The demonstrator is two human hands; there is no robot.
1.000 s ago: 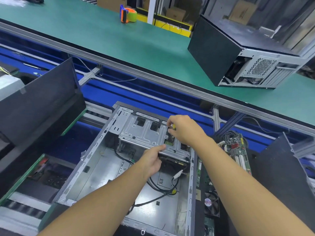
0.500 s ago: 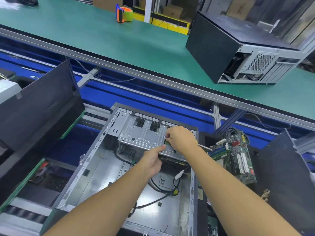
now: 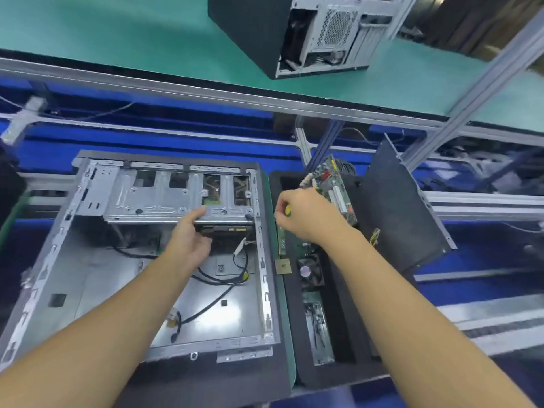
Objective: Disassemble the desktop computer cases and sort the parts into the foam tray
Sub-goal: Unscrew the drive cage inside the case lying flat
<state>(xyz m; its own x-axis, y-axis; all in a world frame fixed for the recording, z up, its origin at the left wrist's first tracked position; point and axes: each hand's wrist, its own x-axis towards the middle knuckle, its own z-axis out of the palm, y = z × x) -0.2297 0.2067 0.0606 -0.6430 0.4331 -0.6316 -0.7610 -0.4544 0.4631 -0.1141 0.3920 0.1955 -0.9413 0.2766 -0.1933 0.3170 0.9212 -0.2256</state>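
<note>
At the lower left of the view, an open computer case (image 3: 97,269) lies on its side with its interior facing up.

The left hand (image 3: 188,241) is inside the case, at the near edge of the drive cage (image 3: 159,198). Its thumb lies flat on top of the cage rim and the other fingers curl underneath, so the hand is clamped on the cage. It cannot be told whether those fingers also touch the unit mounted under the cage.

The right hand (image 3: 306,216) is just beyond the right wall of the case, over the far end of the foam tray (image 3: 323,375). Its fingers are curled tight and pinch a small yellow-green item (image 3: 287,210). The item is too small to identify. The two hands are apart, with the case wall between them.

The foam tray is black and sits directly against the right side of the case. A circuit board (image 3: 335,187) stands tilted at its far end, partly behind the right hand. A processor chip (image 3: 283,266) rests on its left rim. A fan (image 3: 309,272) and a metal bracket (image 3: 319,331) lie in a long compartment.

A dark side panel (image 3: 403,213) leans at the right of the tray. A second case (image 3: 294,33) stands on the green table (image 3: 117,33) beyond.
</note>
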